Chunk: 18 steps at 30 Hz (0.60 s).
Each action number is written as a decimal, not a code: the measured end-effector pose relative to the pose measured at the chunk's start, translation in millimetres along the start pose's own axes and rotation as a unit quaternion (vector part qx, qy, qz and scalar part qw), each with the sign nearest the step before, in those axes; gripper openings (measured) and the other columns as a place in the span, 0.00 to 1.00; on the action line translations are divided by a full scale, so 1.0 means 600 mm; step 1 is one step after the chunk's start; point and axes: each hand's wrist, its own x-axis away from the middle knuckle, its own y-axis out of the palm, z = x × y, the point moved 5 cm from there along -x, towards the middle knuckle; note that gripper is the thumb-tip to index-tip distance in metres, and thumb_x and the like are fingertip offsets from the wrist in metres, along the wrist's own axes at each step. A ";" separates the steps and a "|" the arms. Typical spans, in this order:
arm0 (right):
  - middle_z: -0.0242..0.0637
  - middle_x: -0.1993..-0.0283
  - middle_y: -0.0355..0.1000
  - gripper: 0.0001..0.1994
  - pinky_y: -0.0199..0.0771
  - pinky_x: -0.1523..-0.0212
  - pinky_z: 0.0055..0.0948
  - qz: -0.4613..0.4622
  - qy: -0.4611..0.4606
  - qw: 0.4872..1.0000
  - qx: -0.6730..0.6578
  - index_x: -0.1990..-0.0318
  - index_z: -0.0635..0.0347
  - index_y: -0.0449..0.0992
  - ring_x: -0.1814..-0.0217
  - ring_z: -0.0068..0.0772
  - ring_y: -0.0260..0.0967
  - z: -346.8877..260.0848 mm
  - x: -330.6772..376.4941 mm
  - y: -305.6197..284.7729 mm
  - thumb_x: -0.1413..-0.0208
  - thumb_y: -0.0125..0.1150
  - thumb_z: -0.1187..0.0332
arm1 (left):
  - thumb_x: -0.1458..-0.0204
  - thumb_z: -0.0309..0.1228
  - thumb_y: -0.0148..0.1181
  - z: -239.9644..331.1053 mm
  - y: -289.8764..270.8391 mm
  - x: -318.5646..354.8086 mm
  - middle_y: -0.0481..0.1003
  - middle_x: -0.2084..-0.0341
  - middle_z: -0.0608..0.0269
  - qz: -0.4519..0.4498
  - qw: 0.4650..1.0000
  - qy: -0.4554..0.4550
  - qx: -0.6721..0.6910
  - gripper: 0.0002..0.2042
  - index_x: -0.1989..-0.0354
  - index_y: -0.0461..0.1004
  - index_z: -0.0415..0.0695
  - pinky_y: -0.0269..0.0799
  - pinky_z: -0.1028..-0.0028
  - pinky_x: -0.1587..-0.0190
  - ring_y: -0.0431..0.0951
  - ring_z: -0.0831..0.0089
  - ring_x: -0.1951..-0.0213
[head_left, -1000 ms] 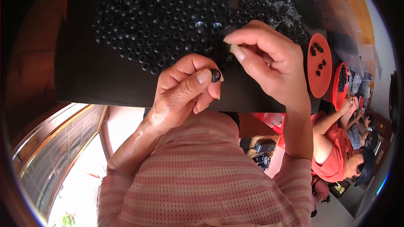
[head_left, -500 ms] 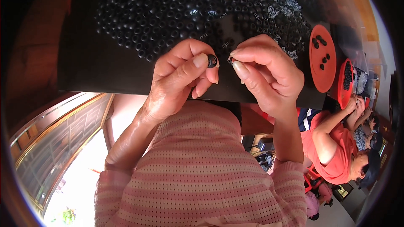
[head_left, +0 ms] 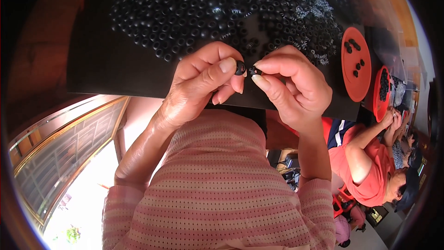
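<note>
Between thumb and fingers, my left hand [head_left: 201, 76] pinches a black hollow bead-like part [head_left: 240, 68] with its opening turned to the right. My right hand [head_left: 296, 81] is closed on a smaller black piece [head_left: 255, 70], held just right of that opening. A narrow gap seems to part the two pieces. Both hands are above the near edge of the black table [head_left: 115, 76]. Beyond them lies a wide heap of black hollow parts [head_left: 171, 14], with small metal springs [head_left: 314, 7] scattered at its right side.
An orange plate [head_left: 356, 78] with several assembled black pieces stands at the table's right. Past it is a red tray [head_left: 380, 106] of black parts. A co-worker in an orange shirt [head_left: 365, 166] sits to the right, hands working at the table.
My two hands have drawn closer, bringing the small piece next to the hollow part's opening. The left hand has shifted slightly right.
</note>
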 end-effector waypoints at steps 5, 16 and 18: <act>0.40 0.72 0.73 0.07 0.70 0.75 0.22 -0.017 -0.079 0.996 0.025 0.64 0.69 0.75 0.73 0.28 0.71 -0.007 -0.002 0.013 0.51 0.64 0.83 | 0.36 0.35 0.49 0.000 0.002 0.001 0.72 0.76 0.64 -0.007 1.000 -0.010 -0.006 0.13 0.59 0.71 0.36 0.57 0.84 0.78 0.62 0.84 0.79; 0.40 0.73 0.72 0.09 0.71 0.80 0.23 -0.002 -0.121 0.988 0.098 0.63 0.67 0.74 0.77 0.30 0.72 -0.011 0.005 0.014 0.52 0.65 0.83 | 0.36 0.40 0.49 -0.007 0.003 0.000 0.71 0.78 0.69 0.004 0.999 -0.025 -0.038 0.15 0.60 0.72 0.39 0.56 0.84 0.78 0.61 0.86 0.79; 0.41 0.73 0.72 0.09 0.71 0.81 0.23 0.001 -0.136 0.984 0.116 0.63 0.67 0.75 0.78 0.31 0.72 -0.016 0.007 0.013 0.54 0.65 0.83 | 0.36 0.40 0.49 -0.008 0.003 0.000 0.70 0.79 0.70 0.015 0.998 -0.032 -0.047 0.15 0.61 0.73 0.39 0.56 0.85 0.78 0.61 0.86 0.79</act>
